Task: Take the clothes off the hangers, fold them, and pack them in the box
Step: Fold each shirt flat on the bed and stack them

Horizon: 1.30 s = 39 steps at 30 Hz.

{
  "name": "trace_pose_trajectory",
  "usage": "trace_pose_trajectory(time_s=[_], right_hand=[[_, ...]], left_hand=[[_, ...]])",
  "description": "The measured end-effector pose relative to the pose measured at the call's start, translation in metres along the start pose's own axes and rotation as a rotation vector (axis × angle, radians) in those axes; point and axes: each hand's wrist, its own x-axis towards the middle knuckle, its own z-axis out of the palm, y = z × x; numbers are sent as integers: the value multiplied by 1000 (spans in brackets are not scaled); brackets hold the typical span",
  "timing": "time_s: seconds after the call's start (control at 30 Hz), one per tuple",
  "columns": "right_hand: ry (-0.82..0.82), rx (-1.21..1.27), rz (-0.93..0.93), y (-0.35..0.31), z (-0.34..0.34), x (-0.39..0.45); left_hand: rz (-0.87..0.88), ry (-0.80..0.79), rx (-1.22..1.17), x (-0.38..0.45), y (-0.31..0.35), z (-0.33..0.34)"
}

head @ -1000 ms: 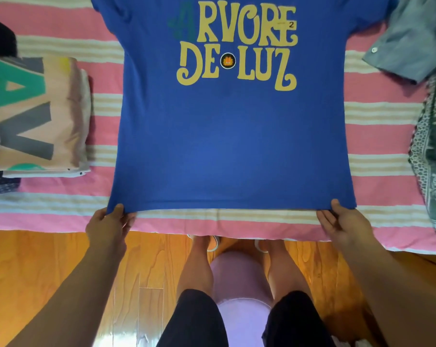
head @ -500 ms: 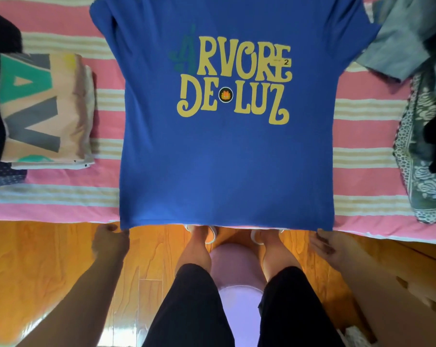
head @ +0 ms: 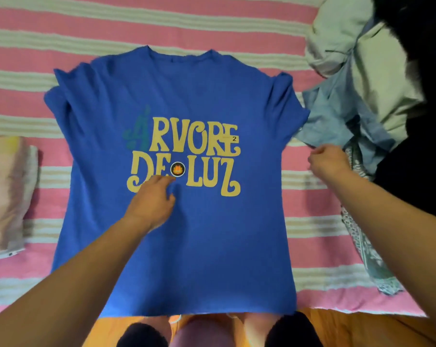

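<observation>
Blue cotton T-shirt (head: 192,236), yellow print "ARVORE DE LUZ", flat mid-bedspread (head: 162,23), hem at near edge. Left hand (head: 153,199) loose-fingered on print; right hand (head: 328,162) pinching pale-blue shirt (head: 337,116) beside sleeve.

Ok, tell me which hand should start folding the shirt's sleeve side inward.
Probably the right hand: it sits beside the blue T-shirt, just off its right sleeve, fingers curled near a light blue garment. The left hand rests flat mid-chest, suited to pinning the shirt.

matt cloth t-shirt (head: 187,234), woven bedspread (head: 212,26)
</observation>
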Motion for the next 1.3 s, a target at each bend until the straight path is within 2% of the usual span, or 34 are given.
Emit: trace_pose_trajectory(time_s=[0.1,0.23,0.3,0.43,0.57,0.7,0.73,0.8,0.9,0.93,1.0,1.07,1.13,1.2,1.23,1.3], right_hand=[[14,-110,-145,-24,-6,45],[83,-221,-371,-75,-10,103],[92,-284,-408,-95,-1,133],[90,-337,-374,-119,32,165],[18,-145,-167,-128,33,173],[177,-28,-133,-112,-17,153],[219,-3,-110,-100,-28,145],[225,-2,-46,-72,-41,130],[150,42,-22,-40,-30,124],[138,98,-59,-35,-23,124],[115,209,-159,-31,-11,123],[50,349,-210,-30,-4,124],[11,446,-227,-30,-1,125],[-7,370,-434,-31,-2,123],[-75,264,-619,-34,-2,118],[-311,-57,-958,-44,4,97]], left_hand=[[18,-6,183,37,22,12],[-114,-61,461,71,39,24],[-154,-76,516,79,44,31],[-215,-87,538,81,51,39],[-245,-145,555,88,58,34],[-286,-285,601,88,77,21],[-290,-287,641,89,91,18],[-214,-168,668,98,129,15],[66,103,418,129,183,25],[149,122,336,142,197,31],[181,-22,290,166,216,42],[115,-181,355,180,224,45],[75,-248,340,186,228,42],[64,-273,154,189,227,35],[40,-272,-7,191,223,29],[-79,-215,-462,194,209,17]])
